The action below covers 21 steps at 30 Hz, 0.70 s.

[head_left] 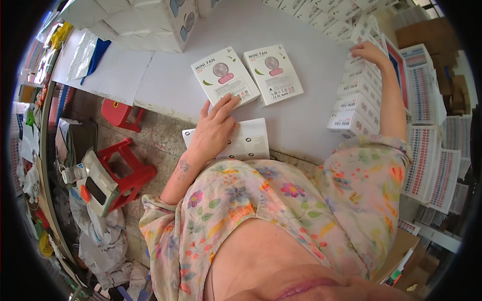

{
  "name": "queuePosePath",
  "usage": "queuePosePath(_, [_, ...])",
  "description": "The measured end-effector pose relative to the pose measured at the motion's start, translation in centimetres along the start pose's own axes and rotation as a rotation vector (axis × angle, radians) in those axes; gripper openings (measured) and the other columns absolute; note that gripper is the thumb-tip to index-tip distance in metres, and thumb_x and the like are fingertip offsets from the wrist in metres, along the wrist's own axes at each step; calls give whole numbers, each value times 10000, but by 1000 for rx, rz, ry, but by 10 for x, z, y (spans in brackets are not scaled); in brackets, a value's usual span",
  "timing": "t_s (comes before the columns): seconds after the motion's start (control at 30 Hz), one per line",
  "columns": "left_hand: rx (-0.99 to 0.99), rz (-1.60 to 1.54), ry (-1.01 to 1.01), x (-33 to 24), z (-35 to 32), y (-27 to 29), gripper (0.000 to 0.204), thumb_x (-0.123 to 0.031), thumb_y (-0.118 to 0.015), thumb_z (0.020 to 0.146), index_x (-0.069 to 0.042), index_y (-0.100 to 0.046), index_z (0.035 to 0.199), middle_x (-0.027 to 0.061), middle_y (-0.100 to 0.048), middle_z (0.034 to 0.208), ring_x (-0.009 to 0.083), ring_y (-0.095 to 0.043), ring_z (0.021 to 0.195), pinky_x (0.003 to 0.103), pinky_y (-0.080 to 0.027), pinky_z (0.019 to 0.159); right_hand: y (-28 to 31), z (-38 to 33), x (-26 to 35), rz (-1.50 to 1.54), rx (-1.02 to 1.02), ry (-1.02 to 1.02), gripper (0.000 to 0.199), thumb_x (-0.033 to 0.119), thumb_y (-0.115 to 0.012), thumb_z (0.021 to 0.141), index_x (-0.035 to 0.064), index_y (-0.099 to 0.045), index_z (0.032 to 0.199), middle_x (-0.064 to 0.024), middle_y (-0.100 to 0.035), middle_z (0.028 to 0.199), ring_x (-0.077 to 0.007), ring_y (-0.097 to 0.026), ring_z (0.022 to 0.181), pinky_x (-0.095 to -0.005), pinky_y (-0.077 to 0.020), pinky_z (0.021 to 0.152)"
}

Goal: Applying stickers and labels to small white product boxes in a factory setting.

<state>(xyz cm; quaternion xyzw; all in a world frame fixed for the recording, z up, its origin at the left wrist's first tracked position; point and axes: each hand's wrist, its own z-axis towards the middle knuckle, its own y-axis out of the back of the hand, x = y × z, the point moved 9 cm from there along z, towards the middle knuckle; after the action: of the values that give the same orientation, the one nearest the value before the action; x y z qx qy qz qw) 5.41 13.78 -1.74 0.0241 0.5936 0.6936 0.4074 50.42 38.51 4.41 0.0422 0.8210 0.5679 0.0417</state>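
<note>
Two white fan boxes lie flat on the table, printed with a round fan on a pink base. My left hand [215,131] is open, its fingertips resting on the lower edge of the left fan box [219,65]. Right of it and slightly apart lies the other fan box [287,83], untouched. Under my left wrist is a white printed sheet [252,139] at the table's near edge. My right arm stretches to the far right, where my right hand [370,53] grips a fan box at the far part of a standing row of fan boxes [357,103]; its fingertips are partly hidden.
White cartons [145,25] stand at the far left, and more fan boxes [321,20] line the far right. Stacks of printed sheets [424,155] sit beyond the right edge. Red stools [128,168] stand on the floor at left, one bearing a phone [95,191].
</note>
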Motion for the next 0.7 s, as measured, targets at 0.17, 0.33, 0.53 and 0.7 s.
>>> queuePosePath(0.17, [-18, 6, 13, 0, -4, -1, 141, -141, -666, 853, -39, -582, 803, 82, -436, 1468, 268, -342, 1409, 574, -281, 1119, 60, 21, -39, 103, -477, 14, 411, 187, -580, 822, 2, -656, 1182, -222, -688, 1091, -332, -654, 1059, -376, -501, 907])
queuePosePath(0.33, [-21, 6, 17, -1, -1, -2, 145, -141, -668, 850, -41, -582, 791, 78, -441, 1466, 265, -342, 1410, 571, -277, 1121, 13, 51, -25, -282, -512, 57, 532, 172, -532, 818, 9, -547, 1324, -216, -642, 1207, -326, -624, 1123, -359, -481, 956])
queuePosePath(0.53, [-24, 4, 15, -2, 0, -3, 145, -137, -678, 840, -47, -578, 785, 75, -448, 1457, 263, -348, 1404, 568, -268, 1127, -2, 11, 27, -198, 6, 77, 481, 272, -581, 815, -3, -609, 1209, -186, -696, 1065, -267, -667, 1049, -351, -483, 927])
queuePosePath(0.7, [-33, 9, 21, 1, 1, -3, 142, -139, -683, 836, -53, -579, 790, 72, -458, 1439, 267, -356, 1396, 582, -278, 1119, 12, -47, 31, 0, 279, 158, 485, 336, -651, 833, 13, -651, 1195, -186, -700, 1023, -247, -680, 931, -338, -500, 814])
